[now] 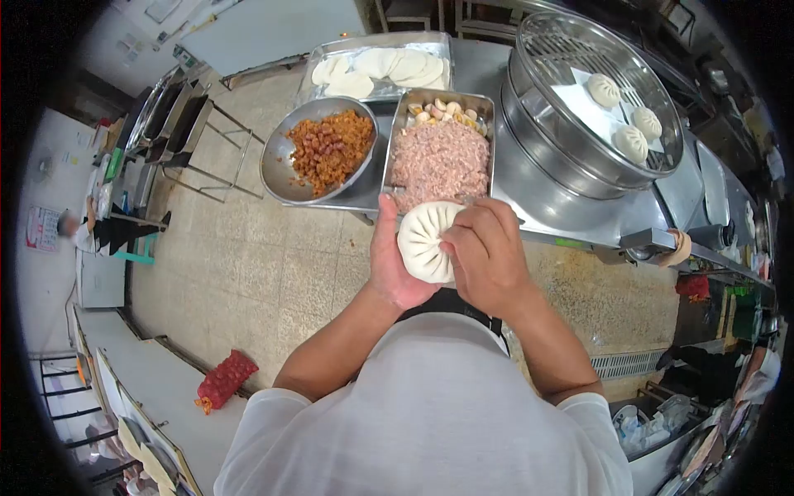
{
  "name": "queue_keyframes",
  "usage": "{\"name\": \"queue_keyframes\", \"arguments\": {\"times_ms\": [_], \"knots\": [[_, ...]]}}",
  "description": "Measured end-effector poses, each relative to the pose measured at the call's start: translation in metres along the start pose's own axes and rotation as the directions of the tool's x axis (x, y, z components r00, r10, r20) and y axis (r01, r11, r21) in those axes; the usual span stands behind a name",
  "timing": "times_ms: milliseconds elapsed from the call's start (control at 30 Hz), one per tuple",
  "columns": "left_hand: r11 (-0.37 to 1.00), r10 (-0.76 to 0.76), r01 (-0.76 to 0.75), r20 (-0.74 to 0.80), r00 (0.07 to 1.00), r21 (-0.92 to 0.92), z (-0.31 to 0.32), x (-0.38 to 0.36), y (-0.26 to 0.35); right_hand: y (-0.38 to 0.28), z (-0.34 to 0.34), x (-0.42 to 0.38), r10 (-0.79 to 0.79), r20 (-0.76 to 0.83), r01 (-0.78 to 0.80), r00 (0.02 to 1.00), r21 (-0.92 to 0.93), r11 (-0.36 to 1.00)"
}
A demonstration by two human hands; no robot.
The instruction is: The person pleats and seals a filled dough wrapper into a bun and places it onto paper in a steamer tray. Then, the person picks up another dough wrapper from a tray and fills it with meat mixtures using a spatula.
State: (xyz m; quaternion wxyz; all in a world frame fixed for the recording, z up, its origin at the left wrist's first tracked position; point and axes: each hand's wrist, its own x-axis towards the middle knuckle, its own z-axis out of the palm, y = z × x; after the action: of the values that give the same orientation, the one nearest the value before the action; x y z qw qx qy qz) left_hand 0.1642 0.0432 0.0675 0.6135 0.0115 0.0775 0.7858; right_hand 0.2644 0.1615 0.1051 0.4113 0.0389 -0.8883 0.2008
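Note:
A round pleated bun [426, 240] of white dough rests in my left hand [389, 260], whose palm and fingers cup it from the left and below. My right hand [488, 252] pinches the gathered folds at the bun's centre between thumb and fingers. Just beyond my hands is a metal tray [494, 124] of pink minced meat [438, 161], with yellowish pieces [451, 112] at its far end. To its left stands a steel bowl [277, 169] of reddish-brown filling [331, 145]. Several flat dough rounds [397, 64] lie on a tray at the back.
At the right of the steel table [542, 219] stands a large round steamer [550, 153], with several pleated buns [631, 142] on white paper inside. A red net sack [225, 380] lies at lower left. Another person [87, 236] is far off at the left.

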Motion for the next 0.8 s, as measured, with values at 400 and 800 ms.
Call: {"name": "queue_keyframes", "arguments": {"times_ms": [400,800], "knots": [[0.998,-0.045,0.049,-0.115,0.992,0.038,-0.016,-0.002,0.090,-0.065,-0.032,0.057,0.288,-0.366,0.288,0.885,0.916,0.278],[0.984,-0.179,0.179,-0.001,0.984,0.005,-0.029,-0.002,0.124,-0.121,-0.069,0.143,-0.005,-0.747,0.695,0.665,0.617,0.369]]}}
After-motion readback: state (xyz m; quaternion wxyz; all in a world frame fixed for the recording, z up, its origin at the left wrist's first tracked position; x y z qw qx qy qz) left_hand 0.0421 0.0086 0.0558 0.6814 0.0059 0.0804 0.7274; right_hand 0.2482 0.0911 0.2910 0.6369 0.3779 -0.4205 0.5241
